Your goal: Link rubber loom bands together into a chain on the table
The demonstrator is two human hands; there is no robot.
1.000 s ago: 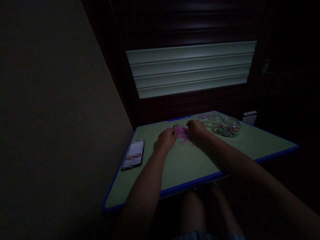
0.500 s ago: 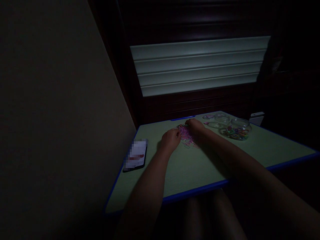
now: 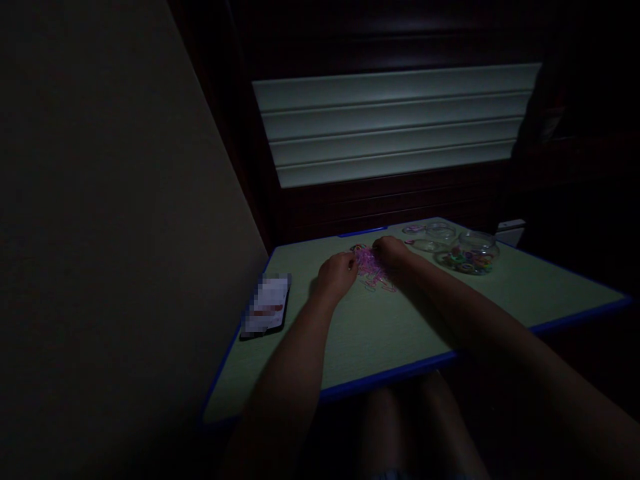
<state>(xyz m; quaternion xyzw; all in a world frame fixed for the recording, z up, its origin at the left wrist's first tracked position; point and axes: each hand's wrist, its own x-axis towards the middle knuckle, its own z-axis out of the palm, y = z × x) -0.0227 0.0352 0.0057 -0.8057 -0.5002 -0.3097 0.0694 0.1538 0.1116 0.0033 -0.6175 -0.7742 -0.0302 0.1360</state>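
Observation:
A loose pile of thin pink and purple loops (image 3: pixel 370 264), perhaps small elastic bands, lies on the table between my hands. My left hand (image 3: pixel 339 275) is at the pile's left side, its fingers curled together; anything in them is too small and dark to make out. At the far right side of the pile is my right hand (image 3: pixel 392 252), also closed, its fingertips partly hidden behind the knuckles. A few darker coloured bands (image 3: pixel 358 247) sit at the pile's far edge, between the two hands.
A clear round jar (image 3: pixel 475 252) with colourful bands stands on the right of the green, blue-edged table (image 3: pixel 380 340). Near it are another clear container (image 3: pixel 440 231) and a clear lid (image 3: pixel 425 246). A phone (image 3: pixel 266 307) lies on the left, beside the wall (image 3: pixel 125 233).
The view has shifted slightly, so everything appears a little higher and further left. My right hand has moved a little nearer the pile; both hands remain closed.

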